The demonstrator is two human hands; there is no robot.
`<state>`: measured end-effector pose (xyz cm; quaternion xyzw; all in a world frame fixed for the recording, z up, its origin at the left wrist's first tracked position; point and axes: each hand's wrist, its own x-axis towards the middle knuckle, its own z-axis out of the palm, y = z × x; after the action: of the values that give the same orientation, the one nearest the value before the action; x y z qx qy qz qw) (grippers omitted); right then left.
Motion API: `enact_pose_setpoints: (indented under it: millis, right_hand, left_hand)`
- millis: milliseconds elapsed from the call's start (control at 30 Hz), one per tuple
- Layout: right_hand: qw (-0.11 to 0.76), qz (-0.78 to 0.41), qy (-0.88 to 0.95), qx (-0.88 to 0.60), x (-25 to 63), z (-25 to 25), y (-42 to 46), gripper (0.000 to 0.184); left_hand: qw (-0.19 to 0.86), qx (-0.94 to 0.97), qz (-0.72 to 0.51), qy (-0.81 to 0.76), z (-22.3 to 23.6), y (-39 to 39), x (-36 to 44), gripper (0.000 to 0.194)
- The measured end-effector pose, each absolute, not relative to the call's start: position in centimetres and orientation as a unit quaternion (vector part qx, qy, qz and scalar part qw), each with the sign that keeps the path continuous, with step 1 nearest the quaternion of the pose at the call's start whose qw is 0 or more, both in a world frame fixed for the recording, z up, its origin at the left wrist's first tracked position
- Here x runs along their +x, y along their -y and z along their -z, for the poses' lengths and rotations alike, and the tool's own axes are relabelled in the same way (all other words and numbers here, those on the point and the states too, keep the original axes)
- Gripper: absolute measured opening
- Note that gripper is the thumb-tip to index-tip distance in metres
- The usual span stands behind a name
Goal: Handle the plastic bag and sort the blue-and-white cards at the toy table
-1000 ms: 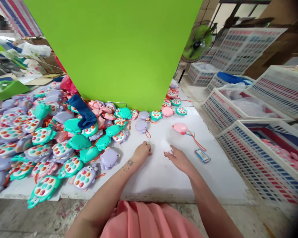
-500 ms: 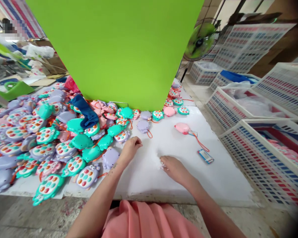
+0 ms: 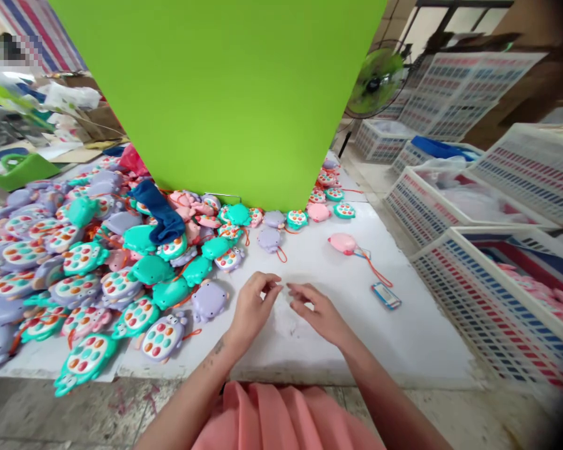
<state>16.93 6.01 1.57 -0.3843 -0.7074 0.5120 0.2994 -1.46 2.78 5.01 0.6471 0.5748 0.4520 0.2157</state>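
Note:
My left hand (image 3: 252, 307) and my right hand (image 3: 318, 314) hover just above the white table (image 3: 338, 337), fingertips facing each other a few centimetres apart. Both hands are curled into a pinch, and whatever thin thing they hold is too faint to name. A purple animal-shaped toy (image 3: 209, 300) lies just left of my left hand. A pink toy (image 3: 341, 242) with an orange cord lies beyond my right hand, and a small blue-edged tag card (image 3: 385, 295) lies to its right.
A big pile of teal, purple and pink button toys (image 3: 84, 262) covers the table's left half, with a blue cloth (image 3: 162, 215) on it. A large green panel (image 3: 225, 94) stands behind. White slatted crates (image 3: 492, 294) line the right side, with a green fan (image 3: 374, 81) behind them.
My left hand has come back from the toy pile toward the middle. My right hand has lifted off the table, and both now meet in a pinch. The white wisp under my right hand no longer shows.

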Motion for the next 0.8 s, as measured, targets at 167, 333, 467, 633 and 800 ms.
enact_pose_setpoints:
  millis: [167,333,467,633,800]
  right_hand:
    - [0.463,-0.699,0.421,-0.345,15.8,-1.9,-5.3,0.027]
    - [0.511,-0.682,0.369,-0.371,18.6,-2.5,-5.6,0.023]
    - [0.514,-0.434,0.499,-0.546,25.6,-0.5,-7.4,0.023]
    - [0.3,-0.152,0.631,-0.7,33.2,5.6,-8.9,0.028]
    - [0.251,-0.067,0.668,-0.697,32.5,9.7,-9.1,0.033]
  left_hand:
    - [0.263,0.729,-0.383,-0.503,-4.5,-1.3,1.5,0.01]
    - [0.256,0.776,-0.329,-0.472,-3.8,-1.4,2.3,0.015]
    - [0.177,0.824,-0.218,-0.493,-2.3,-1.9,1.5,0.063]
    - [0.123,0.853,-0.087,-0.499,0.8,-1.1,1.3,0.092]
    - [0.09,0.851,-0.067,-0.514,1.7,-0.4,1.9,0.068]
